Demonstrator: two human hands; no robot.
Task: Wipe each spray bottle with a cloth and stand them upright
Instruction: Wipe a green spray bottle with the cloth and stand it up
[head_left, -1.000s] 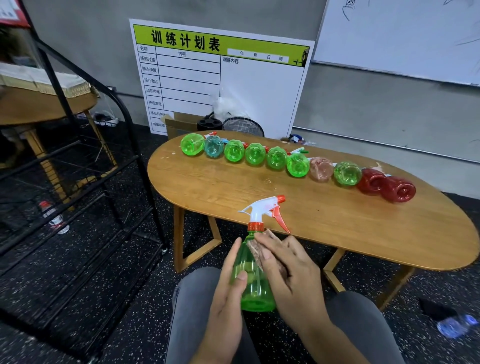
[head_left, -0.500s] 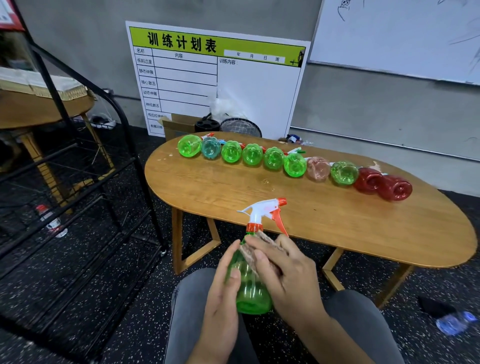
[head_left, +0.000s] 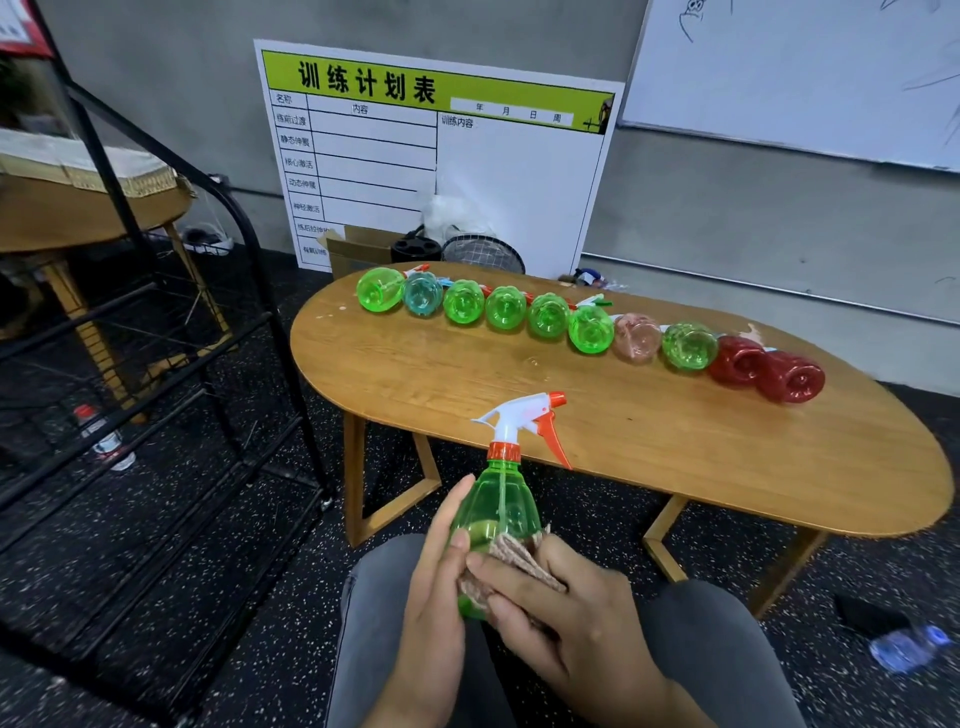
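Across the oval wooden low table (head_left: 675, 457), ten translucent plastic spray bottles lie on their sides in one row near the far edge, bases toward me: a green one at the left end (head_left: 380, 289), a pale blue one (head_left: 423, 294), four more green, a pinkish one (head_left: 637, 337), another green, and two dark red ones, the last at the right end (head_left: 790, 376). None stands upright on the table, so by my judgement the task is at its start: one bottle in work, ten not yet wiped or stood, and whether any of them was wiped I cannot tell. Beside the table on my left stands a black metal shelf frame (head_left: 171, 332); behind it leans a white planning board with a green header (head_left: 436, 156); neither blocks my reach. Clear table surface lies in front of the row, so room for standing bottles looks sufficient. Over my lap I hold the green translucent spray bottle with white-and-orange trigger head (head_left: 496, 509) upright, off the table. My left hand (head_left: 436, 587) lies against its left side, fingers straight. My right hand (head_left: 566, 618) curls round the beige woven cloth (head_left: 514, 558), pressing it against the bottle's lower body.
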